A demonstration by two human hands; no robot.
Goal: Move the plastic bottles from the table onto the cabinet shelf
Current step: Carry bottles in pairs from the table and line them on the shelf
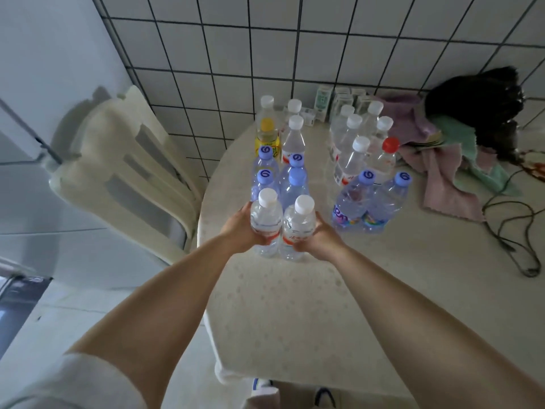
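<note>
The bench [295,305] fills the lower and right part of the frame, pale, with a rounded edge, set against a tiled wall [295,39] across the top. A cream plastic chair [124,172] stands at the left of the frame beside the bench edge.

Both bare forearms reach up from the bottom corners toward the middle of the frame, converging on two bottles standing side by side and touching near the bench's near-left edge. The left hand [239,228] wraps the left side of the left white-capped bottle [265,222], fingertips curled round onto its label, so its grip is clamped on that bottle. The right hand [321,237] wraps the right side of the right white-capped bottle [296,231] the same way, its grip closed round the body at label height. Whether the two bottles are lifted or rest on the bench cannot be told.

Just behind them stand four blue-capped bottles [292,184] in a tight block, then a yellow-labelled bottle [267,134] and two more clear ones. To the right of centre is a second cluster of clear bottles [356,149], one with a red cap [390,145], and two blue-capped bottles with colourful labels [368,202] in front.

Crumpled pink and green cloths [448,166] lie at the right, under a dark fuzzy object [477,107], and a dark cable [513,231] loops near the right edge.
</note>
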